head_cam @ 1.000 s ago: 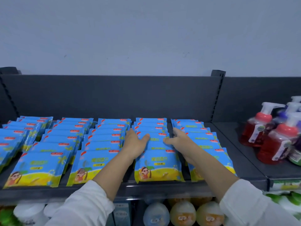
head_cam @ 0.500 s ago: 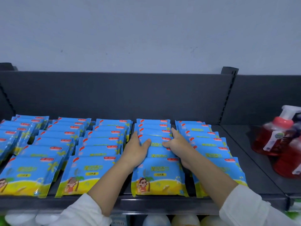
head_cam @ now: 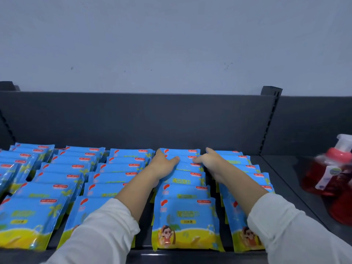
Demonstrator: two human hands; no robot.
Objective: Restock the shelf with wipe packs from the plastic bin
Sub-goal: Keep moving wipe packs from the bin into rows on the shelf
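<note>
Several rows of blue and yellow wipe packs (head_cam: 185,212) lie overlapping on the dark grey shelf (head_cam: 283,180). My left hand (head_cam: 162,164) rests against the left side of the fourth row, near its back end, with the thumb on top of the packs. On the right side of that same row sits my right hand (head_cam: 211,161), thumb pointing inward across the packs. Both hands have fingers apart and grip no single pack. The plastic bin is not in view.
The shelf's grey back panel (head_cam: 133,121) stands just behind the rows. Red pump soap bottles (head_cam: 327,172) stand on the neighbouring shelf section at the right. A strip of bare shelf lies between the packs and the bottles.
Both hands have slid further back along the fourth row, toward the back panel. The view has moved closer and to the left, so the soap bottles sit nearer the right edge.
</note>
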